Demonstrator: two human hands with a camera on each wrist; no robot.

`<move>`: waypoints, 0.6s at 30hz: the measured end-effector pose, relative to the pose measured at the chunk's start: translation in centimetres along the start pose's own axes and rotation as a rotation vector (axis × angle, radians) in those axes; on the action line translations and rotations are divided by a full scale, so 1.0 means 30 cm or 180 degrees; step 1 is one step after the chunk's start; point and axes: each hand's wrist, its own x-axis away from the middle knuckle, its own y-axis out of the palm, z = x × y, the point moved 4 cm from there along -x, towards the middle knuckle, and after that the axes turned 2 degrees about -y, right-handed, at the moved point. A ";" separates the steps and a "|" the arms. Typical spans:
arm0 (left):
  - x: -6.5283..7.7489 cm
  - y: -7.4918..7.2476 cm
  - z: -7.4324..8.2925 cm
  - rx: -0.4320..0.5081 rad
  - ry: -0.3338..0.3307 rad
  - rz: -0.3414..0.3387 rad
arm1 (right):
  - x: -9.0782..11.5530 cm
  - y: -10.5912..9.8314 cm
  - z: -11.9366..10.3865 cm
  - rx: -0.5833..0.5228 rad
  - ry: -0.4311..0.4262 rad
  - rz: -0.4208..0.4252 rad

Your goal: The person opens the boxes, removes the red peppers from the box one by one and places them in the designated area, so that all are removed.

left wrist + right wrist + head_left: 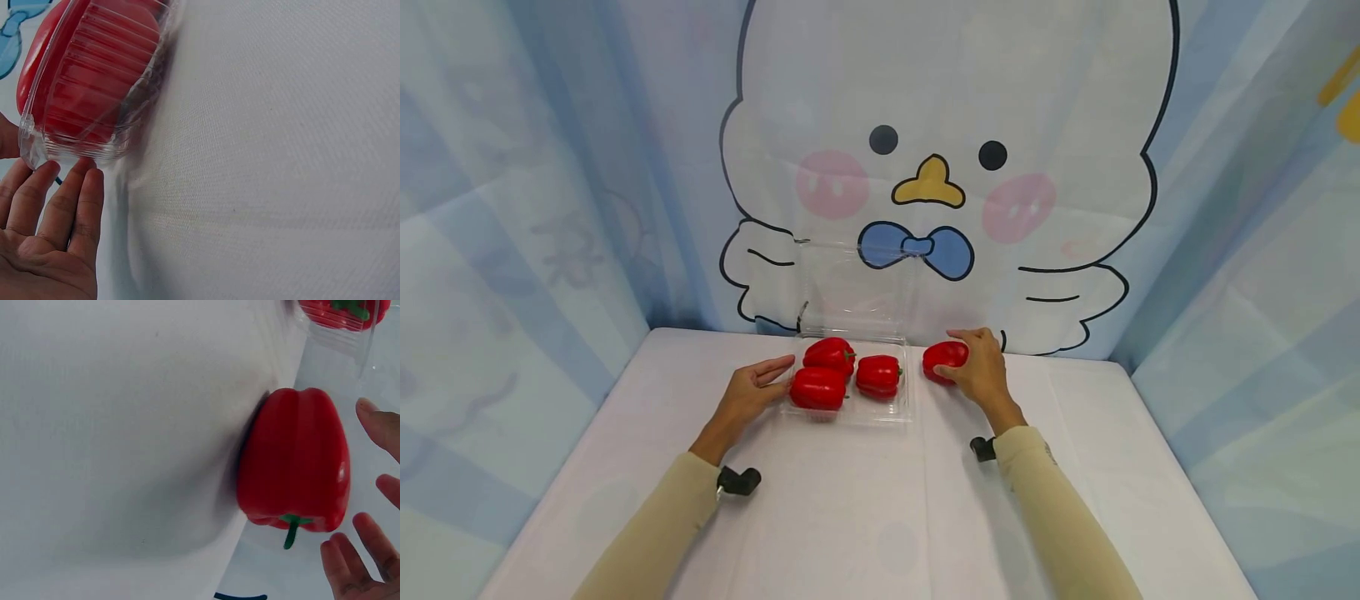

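Observation:
My left hand (747, 398) is at the left side of a clear plastic clamshell box (887, 412). Its straight fingertips touch the box's wall, as the left wrist view shows. Inside lie three red bell peppers, one at the back left (827, 354), one at the front left (817, 389) and one on the right (877, 377). A fourth red bell pepper (294, 459) rests on its side on the table, right of the box, its green stem showing in the right wrist view. Around it my right hand (985, 371) spreads thumb and fingers, with a gap to the pepper's skin.
The box's transparent lid (857, 287) stands raised behind it, against the backdrop curtain (1037, 100) with a cartoon chick. White cloth covers the table (850, 508), and curtains hang along both sides. A small black device (739, 481) sits at each wrist.

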 end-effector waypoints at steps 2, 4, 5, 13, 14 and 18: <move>-0.001 -0.001 -0.002 -0.0005 0.0008 -0.0005 | 0.005 -0.005 -0.018 -0.0043 -0.0052 0.0048; -0.001 -0.001 -0.004 -0.0006 0.0008 -0.0005 | 0.013 -0.012 -0.040 -0.0122 -0.0135 0.0104; -0.002 -0.001 -0.005 -0.0004 0.0013 -0.0008 | 0.016 -0.013 -0.051 -0.0150 -0.0189 0.0129; 0.001 0.001 0.001 0.0025 0.0004 -0.0014 | 0.052 -0.017 -0.143 -0.0368 -0.0500 0.0182; 0.001 0.001 0.000 0.0028 -0.0003 -0.0012 | 0.058 -0.013 -0.154 -0.0393 -0.0521 0.0156; -0.001 0.001 -0.003 0.0050 -0.0027 -0.0016 | 0.081 0.013 -0.191 -0.0498 -0.0600 0.0045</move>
